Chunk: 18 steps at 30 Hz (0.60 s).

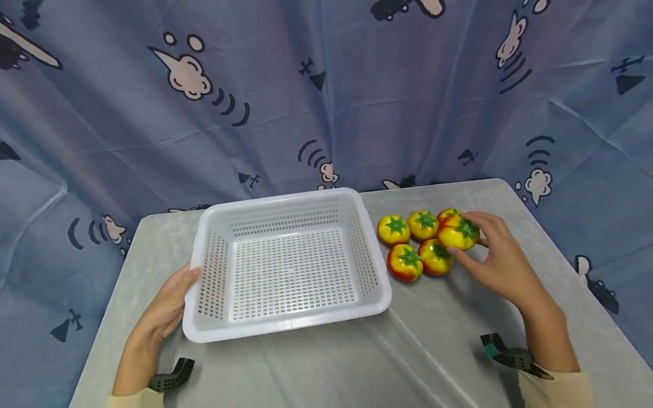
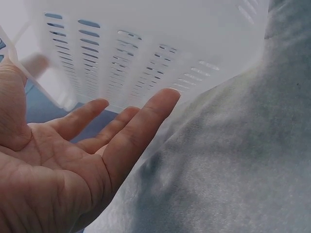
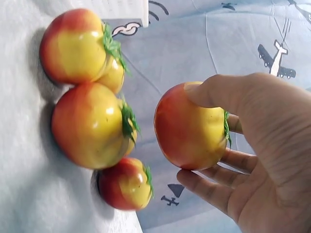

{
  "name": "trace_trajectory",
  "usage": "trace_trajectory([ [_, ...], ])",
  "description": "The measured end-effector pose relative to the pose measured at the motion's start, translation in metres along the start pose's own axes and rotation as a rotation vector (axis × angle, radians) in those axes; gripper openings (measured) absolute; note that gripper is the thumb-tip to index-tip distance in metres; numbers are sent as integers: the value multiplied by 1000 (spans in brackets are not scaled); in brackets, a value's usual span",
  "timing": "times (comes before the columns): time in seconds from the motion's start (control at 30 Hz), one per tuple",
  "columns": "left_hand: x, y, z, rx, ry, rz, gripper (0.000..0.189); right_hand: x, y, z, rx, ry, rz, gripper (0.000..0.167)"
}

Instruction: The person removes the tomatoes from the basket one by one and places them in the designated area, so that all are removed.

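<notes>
A white plastic basket with slotted walls stands tilted slightly askew on the table. My left hand grips its left side, thumb over the rim and fingers against the outer wall. In my right hand is a glossy red-and-yellow tomato with a green leafy top, pinched between thumb and fingers. The right wrist view shows this held tomato apart from the others. Several similar tomatoes sit close together right of the basket, among them a front-left one and one under the held tomato.
A grey cloth-covered table lies beneath everything. Behind it hangs a blue patterned curtain, falling close to the table's back edge. The tomato group lies right beside the basket's right wall.
</notes>
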State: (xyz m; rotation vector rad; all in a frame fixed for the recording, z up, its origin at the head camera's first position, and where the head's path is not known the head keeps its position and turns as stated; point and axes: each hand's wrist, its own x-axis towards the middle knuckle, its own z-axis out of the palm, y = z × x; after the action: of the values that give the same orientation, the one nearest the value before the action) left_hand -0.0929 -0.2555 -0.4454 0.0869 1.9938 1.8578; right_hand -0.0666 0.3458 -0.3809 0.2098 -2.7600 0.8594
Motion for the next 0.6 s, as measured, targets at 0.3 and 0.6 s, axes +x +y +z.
trace_trajectory([
  [0.3,0,-1,0,-1,-2,-2,73,-1,7,-3,24,-15,37,71],
  [0.6,1,1,1,4,-3,0,74,-8,22,2,16,-28,67,72],
])
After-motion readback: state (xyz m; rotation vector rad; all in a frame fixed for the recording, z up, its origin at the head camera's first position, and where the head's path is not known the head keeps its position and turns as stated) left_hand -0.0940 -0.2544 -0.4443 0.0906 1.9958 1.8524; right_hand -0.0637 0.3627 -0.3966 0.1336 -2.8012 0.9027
